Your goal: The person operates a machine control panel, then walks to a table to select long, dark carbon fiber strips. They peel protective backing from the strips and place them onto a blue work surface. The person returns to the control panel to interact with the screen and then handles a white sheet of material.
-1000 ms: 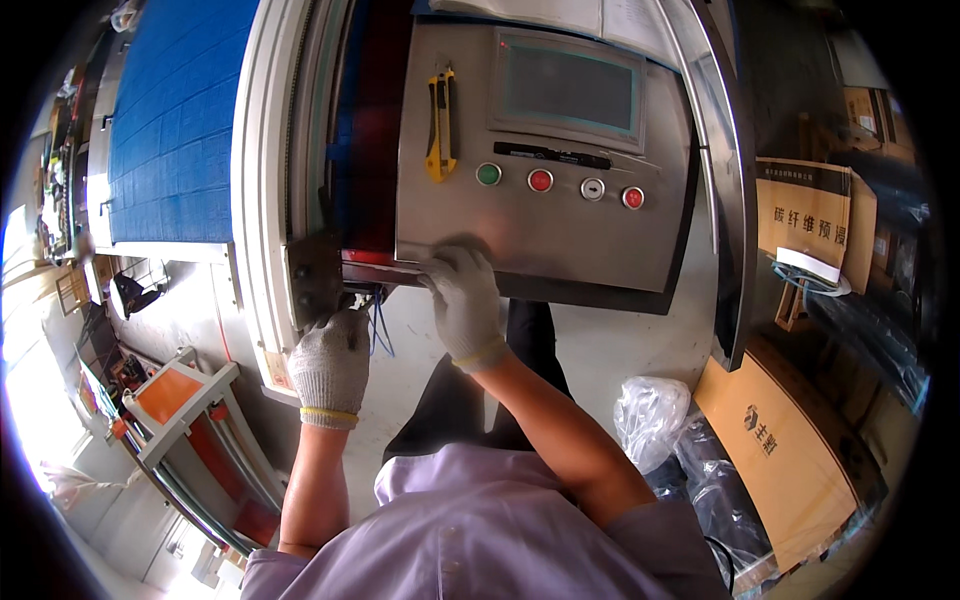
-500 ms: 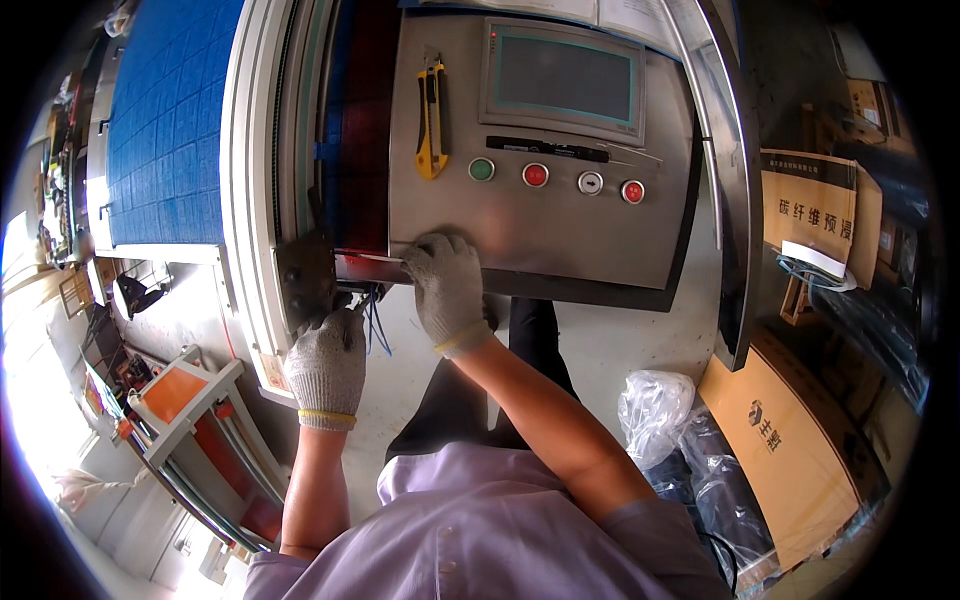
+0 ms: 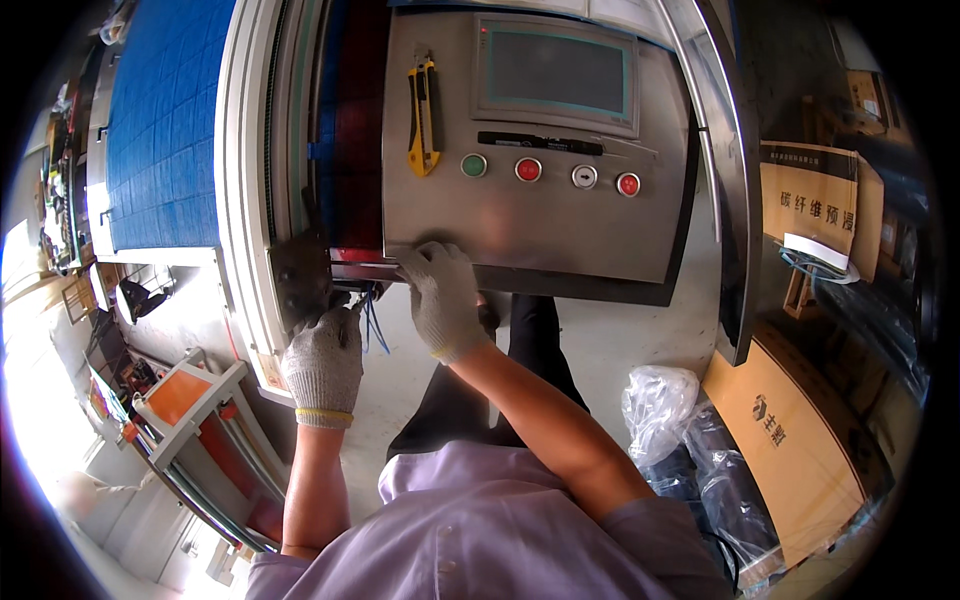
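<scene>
Both my hands wear grey knit gloves with yellow cuffs. My left hand (image 3: 323, 365) is closed at the lower end of a dark metal bracket (image 3: 301, 280) on the machine's rail; what its fingertips pinch is hidden. Curled at the lower left corner of the steel control panel (image 3: 580, 235), my right hand (image 3: 442, 302) grips a thin rod (image 3: 368, 266). The rod points left toward the bracket, and its exact kind cannot be made out. Blue wires (image 3: 374, 325) hang between my hands.
On the panel lie a yellow utility knife (image 3: 423, 120) and a black marker (image 3: 540, 143), near a screen (image 3: 556, 75) and several push buttons. A blue-covered bed (image 3: 165, 130) stretches left of the white rail (image 3: 238, 190). Cardboard boxes (image 3: 780, 440) and plastic-wrapped rolls (image 3: 735, 480) stand right.
My right hand has shifted slightly left and tilted, with the rod still in its fingers. My left hand stays at the bracket. The whole view has moved slightly.
</scene>
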Tool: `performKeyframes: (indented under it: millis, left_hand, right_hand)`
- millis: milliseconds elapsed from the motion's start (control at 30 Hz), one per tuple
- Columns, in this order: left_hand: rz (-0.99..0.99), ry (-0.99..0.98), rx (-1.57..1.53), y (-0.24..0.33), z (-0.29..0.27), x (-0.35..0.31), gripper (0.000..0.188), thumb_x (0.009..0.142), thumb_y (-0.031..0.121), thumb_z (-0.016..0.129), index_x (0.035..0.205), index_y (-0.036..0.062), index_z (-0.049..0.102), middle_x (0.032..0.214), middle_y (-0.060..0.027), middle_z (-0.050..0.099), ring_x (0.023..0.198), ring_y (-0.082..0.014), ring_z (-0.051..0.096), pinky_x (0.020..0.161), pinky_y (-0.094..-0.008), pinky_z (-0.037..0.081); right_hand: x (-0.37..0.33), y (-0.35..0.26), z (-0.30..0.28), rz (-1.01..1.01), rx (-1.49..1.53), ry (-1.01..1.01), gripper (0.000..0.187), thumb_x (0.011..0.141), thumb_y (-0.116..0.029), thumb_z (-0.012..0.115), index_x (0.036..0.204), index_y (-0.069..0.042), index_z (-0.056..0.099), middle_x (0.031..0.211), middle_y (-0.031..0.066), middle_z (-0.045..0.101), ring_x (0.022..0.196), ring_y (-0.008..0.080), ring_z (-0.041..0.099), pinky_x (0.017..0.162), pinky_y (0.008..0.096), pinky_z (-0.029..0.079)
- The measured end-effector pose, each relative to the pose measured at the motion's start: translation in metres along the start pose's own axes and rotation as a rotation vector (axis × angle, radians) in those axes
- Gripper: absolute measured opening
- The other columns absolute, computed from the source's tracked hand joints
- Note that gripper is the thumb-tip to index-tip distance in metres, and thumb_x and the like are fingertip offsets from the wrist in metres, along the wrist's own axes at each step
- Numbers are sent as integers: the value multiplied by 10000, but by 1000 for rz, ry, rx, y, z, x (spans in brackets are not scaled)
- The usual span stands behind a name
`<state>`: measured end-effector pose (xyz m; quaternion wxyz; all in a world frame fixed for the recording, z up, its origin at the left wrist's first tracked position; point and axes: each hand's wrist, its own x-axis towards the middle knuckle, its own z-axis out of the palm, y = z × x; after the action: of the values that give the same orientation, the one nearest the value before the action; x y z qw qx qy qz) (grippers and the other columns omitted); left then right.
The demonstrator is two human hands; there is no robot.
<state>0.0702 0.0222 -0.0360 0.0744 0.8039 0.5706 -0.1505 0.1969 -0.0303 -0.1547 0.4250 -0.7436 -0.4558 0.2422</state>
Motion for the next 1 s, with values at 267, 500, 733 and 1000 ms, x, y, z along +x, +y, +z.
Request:
performKeyframes:
  millis: [267, 500, 733, 1000]
  left_hand:
    - [-9, -18, -23, 0, -1, -1, 250, 947, 334, 597, 922, 138, 751, 783, -175, 695, 719, -388, 669, 659, -487, 535]
    - [14, 27, -40, -2, 0, -2, 247, 947, 325, 599, 897, 129, 740, 777, -162, 689, 731, -378, 664, 655, -478, 533]
    - [-10, -25, -43, -2, 0, -2, 243, 943, 310, 596, 871, 120, 727, 802, -163, 690, 742, -383, 662, 665, -485, 531]
    - [-5, -9, -70, -4, 0, -3, 253, 942, 315, 598, 846, 108, 708, 817, -168, 688, 728, -390, 663, 650, -493, 530]
  right_hand:
    - [-17, 0, 4, 4, -24, 1, 224, 788, -36, 669, 995, -120, 693, 979, 80, 611, 918, 316, 569, 808, 439, 450]
    - [-13, -3, 5, -3, 48, 0, 171, 787, -71, 608, 953, -90, 644, 937, 118, 615, 940, 348, 574, 825, 471, 457]
    - [-22, 9, 14, -58, 3, -104, 187, 832, -66, 640, 1015, -95, 664, 899, 102, 636, 889, 338, 595, 797, 452, 469]
    - [21, -5, -20, 4, 51, 104, 109, 819, -37, 640, 914, -68, 684, 919, 111, 642, 878, 354, 589, 795, 460, 459]
